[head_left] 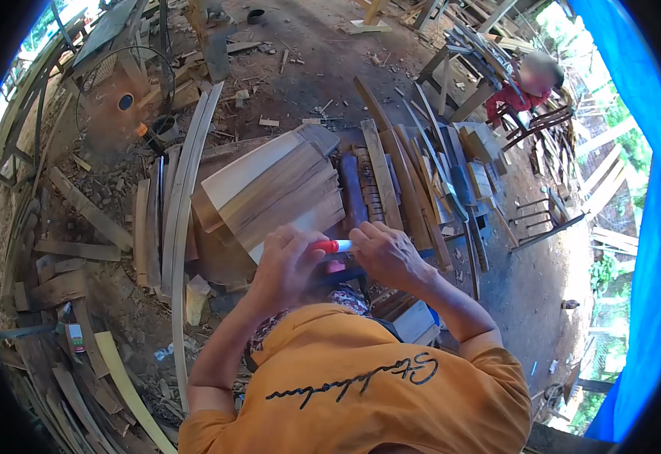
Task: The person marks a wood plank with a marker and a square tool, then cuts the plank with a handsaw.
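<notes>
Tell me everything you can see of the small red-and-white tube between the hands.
The small red-and-white tube is slim and looks like plastic, red toward the left hand and white toward the right hand. It lies sideways in front of the orange shirt, fingers of both hands touching it and hiding its ends.

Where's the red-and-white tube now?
The tube is near the head view's centre, held between the left hand and right hand, beyond the orange shirt.

A blue tarp (pixel 652 227) hangs at right beside sunlit greenery (pixel 607 271); wood scraps (pixel 268 121) litter the brown dirt floor (pixel 293 98).
</notes>
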### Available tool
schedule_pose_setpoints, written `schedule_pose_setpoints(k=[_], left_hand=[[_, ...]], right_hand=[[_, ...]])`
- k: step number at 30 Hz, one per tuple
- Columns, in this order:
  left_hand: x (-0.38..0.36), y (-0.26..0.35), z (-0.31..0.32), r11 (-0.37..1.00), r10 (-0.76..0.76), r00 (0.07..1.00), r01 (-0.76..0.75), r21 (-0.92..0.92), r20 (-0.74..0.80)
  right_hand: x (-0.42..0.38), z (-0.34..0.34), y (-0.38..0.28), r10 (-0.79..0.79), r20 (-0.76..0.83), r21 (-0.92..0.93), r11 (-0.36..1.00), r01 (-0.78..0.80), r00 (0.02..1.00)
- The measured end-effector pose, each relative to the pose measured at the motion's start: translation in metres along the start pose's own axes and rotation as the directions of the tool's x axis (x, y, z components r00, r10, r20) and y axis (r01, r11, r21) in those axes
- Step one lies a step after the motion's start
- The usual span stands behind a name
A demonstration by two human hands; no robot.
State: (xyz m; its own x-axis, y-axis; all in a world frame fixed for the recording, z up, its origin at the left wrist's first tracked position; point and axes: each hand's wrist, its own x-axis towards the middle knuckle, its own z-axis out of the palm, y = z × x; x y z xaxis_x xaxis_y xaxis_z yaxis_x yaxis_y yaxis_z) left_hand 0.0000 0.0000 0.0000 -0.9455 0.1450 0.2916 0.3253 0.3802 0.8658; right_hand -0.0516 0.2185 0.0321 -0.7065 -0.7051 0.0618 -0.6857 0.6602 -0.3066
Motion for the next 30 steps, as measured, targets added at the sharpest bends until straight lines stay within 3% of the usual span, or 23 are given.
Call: schedule_pose_setpoints(k=[2, 3, 5, 8, 12, 14, 15, 17, 21, 23, 24, 26, 27, 30], left_hand=[[0.010, 0.004, 0.005, 0.972, 0.138, 0.990, -0.134, 0.195, -0.005], [-0.017, 0.004, -0.028, 0.969, 0.083, 0.996, -0.091, 0.229, 0.045], [-0.013, -0.001, -0.024, 0.939, 0.149, 0.987, -0.159, 0.306, 0.056], [-0.012, -0.006, -0.025, 0.951, 0.160, 0.984, -0.174, 0.256, 0.077], [-0.015, -0.013, -0.025, 0.949, 0.183, 0.978, -0.202, 0.241, 0.099], [-0.017, -0.019, -0.023, 0.928, 0.295, 0.951, -0.308, 0.208, 0.090], [-0.018, -0.020, -0.022, 0.928, 0.295, 0.951, -0.308, 0.208, 0.091], [-0.017, -0.023, -0.020, 0.905, 0.379, 0.919, -0.393, 0.165, 0.109], [0.001, -0.043, -0.017, 0.896, 0.383, 0.882, -0.427, 0.121, 0.273], [0.030, -0.045, -0.021, 0.901, 0.302, 0.934, -0.345, 0.262, 0.193], [0.042, -0.071, -0.023, 0.906, 0.192, 0.967, -0.240, 0.350, 0.167], [0.073, -0.101, -0.030, 0.832, -0.036, 0.999, 0.012, 0.554, 0.033], [0.088, -0.118, -0.037, 0.808, -0.098, 0.995, 0.081, 0.584, -0.002], [0.118, -0.162, -0.042, 0.710, -0.190, 0.977, 0.202, 0.674, -0.092]], right_hand=[[-0.002, -0.009, 0.006, -0.023, 0.042, -0.085, 0.996, 0.027, 0.999], [0.002, 0.013, -0.030, -0.015, 0.042, -0.004, 1.000, 0.015, 0.999], [0.002, 0.012, -0.026, -0.029, 0.058, -0.061, 0.998, 0.033, 0.998], [0.006, 0.009, -0.026, -0.026, 0.151, -0.118, 0.992, 0.044, 0.988], [0.015, 0.000, -0.027, -0.054, 0.280, -0.043, 0.997, 0.069, 0.958], [0.021, -0.008, -0.027, -0.058, 0.535, 0.065, 0.998, 0.027, 0.843], [0.024, -0.011, -0.026, -0.057, 0.535, 0.065, 0.998, 0.026, 0.843], [0.028, -0.015, -0.022, -0.060, 0.659, 0.170, 0.983, -0.070, 0.750], [0.029, -0.003, 0.001, -0.051, 0.676, 0.190, 0.976, -0.107, 0.735], [0.027, 0.016, 0.025, -0.057, 0.509, 0.220, 0.973, -0.066, 0.859], [0.027, 0.020, 0.036, -0.059, 0.506, 0.224, 0.972, -0.065, 0.860], [0.024, 0.025, 0.058, 0.047, 0.353, 0.269, 0.952, -0.149, 0.935], [0.021, 0.027, 0.067, 0.042, 0.358, 0.277, 0.949, -0.149, 0.933], [0.016, 0.031, 0.095, 0.218, 0.139, 0.436, 0.862, -0.257, 0.966]])
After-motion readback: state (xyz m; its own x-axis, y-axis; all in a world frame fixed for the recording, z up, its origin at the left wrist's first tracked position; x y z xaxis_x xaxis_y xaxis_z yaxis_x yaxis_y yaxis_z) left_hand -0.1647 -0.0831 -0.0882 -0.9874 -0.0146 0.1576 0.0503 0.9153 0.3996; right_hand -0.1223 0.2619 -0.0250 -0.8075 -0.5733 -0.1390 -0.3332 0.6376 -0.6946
